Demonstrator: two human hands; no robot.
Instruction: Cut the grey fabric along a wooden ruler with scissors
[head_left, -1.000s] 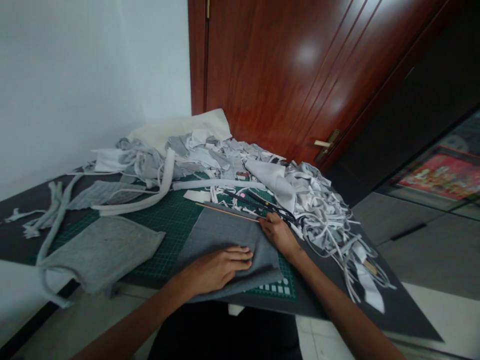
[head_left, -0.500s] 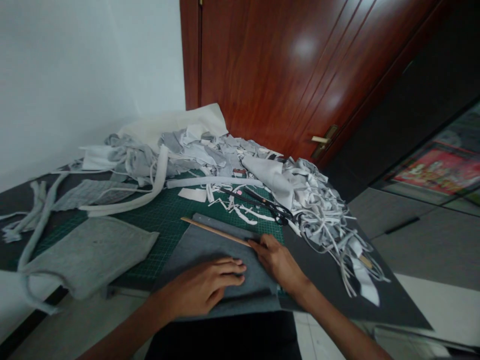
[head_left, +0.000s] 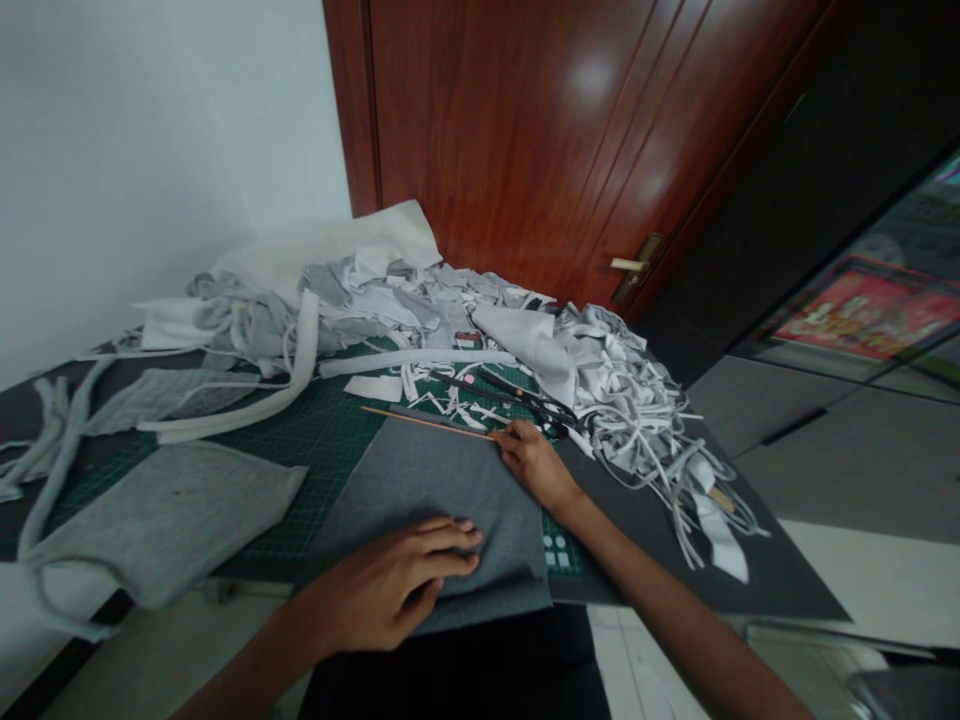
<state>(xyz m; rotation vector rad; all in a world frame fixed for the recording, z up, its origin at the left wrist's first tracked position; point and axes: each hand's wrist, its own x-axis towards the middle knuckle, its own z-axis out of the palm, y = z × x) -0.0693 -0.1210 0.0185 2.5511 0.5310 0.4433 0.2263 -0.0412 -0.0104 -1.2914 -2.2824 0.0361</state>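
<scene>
A dark grey cloth lies over the near edge of the green cutting mat, with its front edge bent over the table edge. My left hand rests on the cloth's lower part, fingers stretched out. At the cloth's far right corner, my right hand pinches the end of a thin wooden strip. The strip runs leftward along the cloth's far edge. Black scissors lie just beyond my right hand, among narrow white offcuts.
A lighter grey cloth piece overhangs the front edge at left. Heaped scraps line the back of the table, with tangled strips at right. Behind stand a wooden door and a dark cabinet.
My right hand has moved away from me with the strip, now nearer the cloth's far edge and seen more edge-on. The view has shifted slightly. My left hand stays on the cloth.
</scene>
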